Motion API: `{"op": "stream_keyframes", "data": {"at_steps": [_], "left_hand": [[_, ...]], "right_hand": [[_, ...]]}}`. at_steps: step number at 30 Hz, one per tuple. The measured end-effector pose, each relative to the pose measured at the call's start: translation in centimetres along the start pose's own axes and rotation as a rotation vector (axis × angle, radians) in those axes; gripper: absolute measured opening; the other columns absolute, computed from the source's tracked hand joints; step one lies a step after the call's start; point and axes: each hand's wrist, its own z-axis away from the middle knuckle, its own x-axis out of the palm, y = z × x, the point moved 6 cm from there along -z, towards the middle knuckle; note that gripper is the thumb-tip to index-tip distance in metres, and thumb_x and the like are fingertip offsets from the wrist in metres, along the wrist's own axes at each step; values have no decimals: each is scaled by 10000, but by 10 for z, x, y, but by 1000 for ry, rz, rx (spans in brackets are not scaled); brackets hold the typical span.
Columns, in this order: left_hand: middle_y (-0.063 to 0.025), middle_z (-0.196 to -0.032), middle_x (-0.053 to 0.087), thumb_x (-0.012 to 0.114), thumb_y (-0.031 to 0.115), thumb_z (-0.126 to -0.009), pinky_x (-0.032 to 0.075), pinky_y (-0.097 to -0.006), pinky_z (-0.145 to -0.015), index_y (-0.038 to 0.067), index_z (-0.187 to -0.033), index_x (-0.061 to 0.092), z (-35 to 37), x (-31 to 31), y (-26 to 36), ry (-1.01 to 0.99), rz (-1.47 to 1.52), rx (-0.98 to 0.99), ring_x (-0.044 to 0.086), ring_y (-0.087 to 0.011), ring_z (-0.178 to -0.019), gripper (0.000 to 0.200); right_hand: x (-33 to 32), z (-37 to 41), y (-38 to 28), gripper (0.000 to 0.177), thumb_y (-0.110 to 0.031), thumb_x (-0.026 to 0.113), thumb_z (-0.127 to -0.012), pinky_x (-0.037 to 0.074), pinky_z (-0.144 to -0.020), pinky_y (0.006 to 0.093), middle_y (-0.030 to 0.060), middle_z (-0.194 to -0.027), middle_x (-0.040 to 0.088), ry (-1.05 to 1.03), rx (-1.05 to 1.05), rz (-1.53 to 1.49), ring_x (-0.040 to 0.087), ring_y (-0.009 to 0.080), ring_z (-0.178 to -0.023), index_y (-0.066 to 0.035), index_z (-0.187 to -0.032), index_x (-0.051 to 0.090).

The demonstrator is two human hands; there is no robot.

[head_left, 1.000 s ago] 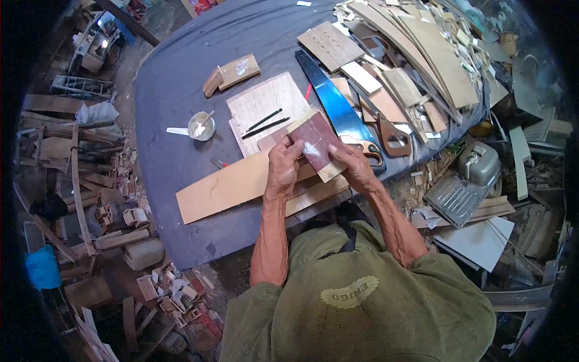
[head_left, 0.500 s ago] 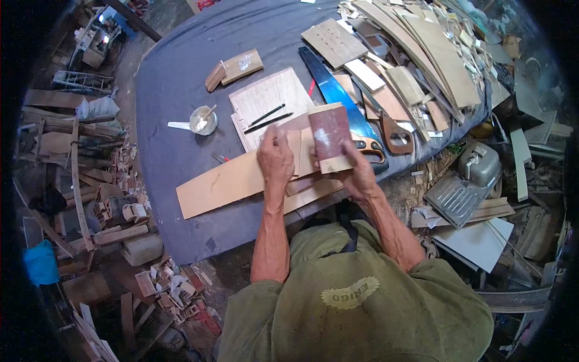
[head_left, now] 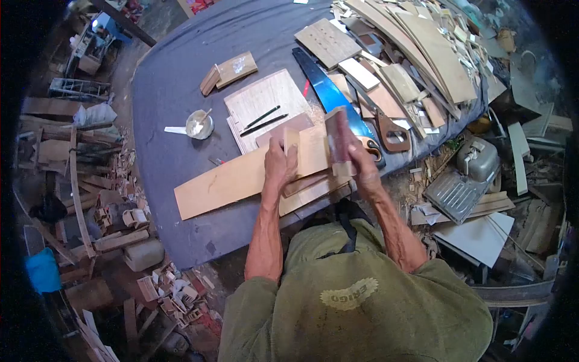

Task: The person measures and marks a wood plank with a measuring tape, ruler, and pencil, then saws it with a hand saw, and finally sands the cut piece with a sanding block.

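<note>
Sandpaper-wrapped block [head_left: 338, 134] clamped in the right hand [head_left: 363, 170], raised on edge.
Left of the grip, the left hand [head_left: 278, 164] presses open-palmed on the plywood strip [head_left: 223, 181]; sanding would need the abrasive face lowered onto it.

Two pencils [head_left: 265, 125] are being borne by a plywood sheet [head_left: 265, 93] just beyond the left hand [head_left: 278, 163]. A small bowl [head_left: 198, 124] is being kept farther to its left. A blue handsaw [head_left: 335, 102] is being crowded by wood offcuts [head_left: 422, 54] beyond the right hand [head_left: 362, 169].
</note>
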Motion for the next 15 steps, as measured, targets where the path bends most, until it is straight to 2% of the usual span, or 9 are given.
{"op": "stream_keyframes", "data": {"at_steps": [2, 5, 6, 7, 9, 10, 13, 14, 15], "left_hand": [[-310, -1120, 663, 613, 211, -955, 515, -468, -885, -109, -1218, 514, 3, 9, -2, 132, 315, 79, 676, -416, -1024, 425], [-293, -1150, 672, 555, 208, -992, 515, -457, -877, -103, -1366, 477, 4, 7, 22, 323, 234, 251, 683, -387, -1050, 493], [-280, -1139, 685, 531, 209, -1007, 521, -445, -862, -87, -1411, 465, 3, 7, 26, 312, 228, 182, 688, -382, -1028, 505], [-266, -1128, 697, 507, 209, -1022, 527, -432, -848, -70, -1456, 453, 4, 7, 31, 300, 222, 113, 694, -377, -1006, 519], [-264, -1092, 710, 494, 215, -1034, 531, -408, -832, -69, -1453, 466, 8, 8, 43, 294, 282, 60, 705, -349, -967, 508], [-245, -1038, 724, 480, 216, -1051, 535, -364, -796, -64, -1458, 472, 10, 11, 44, 320, 328, 106, 706, -285, -904, 495], [-189, -1168, 708, 459, 188, -1073, 527, -334, -874, -98, -1452, 462, 22, 19, 63, 196, 517, 183, 662, -194, -1019, 474], [-173, -1171, 708, 462, 188, -1075, 526, -330, -873, -97, -1451, 463, 25, 14, 70, 278, 532, 197, 659, -190, -1020, 472], [-185, -1208, 693, 467, 185, -1073, 519, -319, -895, -108, -1447, 460, 22, 7, 75, 215, 521, 148, 652, -192, -1051, 475]], "right_hand": [[8, -1, -6, 639, -355, 571, -994, 465, -1006, 351, 117, -1362, 551, 9, -99, 280, 564, 257, -1196, -129, -1566, 398], [28, 10, -11, 597, -319, 669, -954, 474, -935, 356, 162, -1144, 574, 11, -249, 684, 585, 294, -1023, -158, -1507, 512], [35, 15, -15, 580, -345, 702, -926, 486, -874, 401, 170, -1006, 525, 44, -314, 664, 565, 300, -908, -171, -1463, 568], [39, 18, -13, 573, -334, 700, -931, 483, -878, 396, 162, -1019, 523, 55, -294, 722, 559, 294, -930, -165, -1462, 568], [43, 20, -12, 558, -311, 695, -942, 477, -887, 387, 148, -1044, 521, 76, -253, 838, 547, 281, -974, -153, -1461, 568], [44, 16, -16, 546, -323, 695, -938, 494, -850, 403, 164, -1046, 520, 108, -274, 873, 551, 305, -955, -162, -1447, 583], [41, -21, -35, 547, -342, 697, -934, 496, -857, 402, 191, -1046, 517, 171, -313, 951, 557, 320, -952, -180, -1444, 588], [46, -17, -42, 517, -367, 703, -916, 498, -813, 426, 221, -1025, 538, 167, -444, 954, 551, 341, -908, -179, -1393, 631], [50, -11, -50, 492, -391, 710, -899, 500, -768, 450, 252, -1004, 559, 163, -575, 961, 546, 363, -863, -178, -1341, 673]]}}
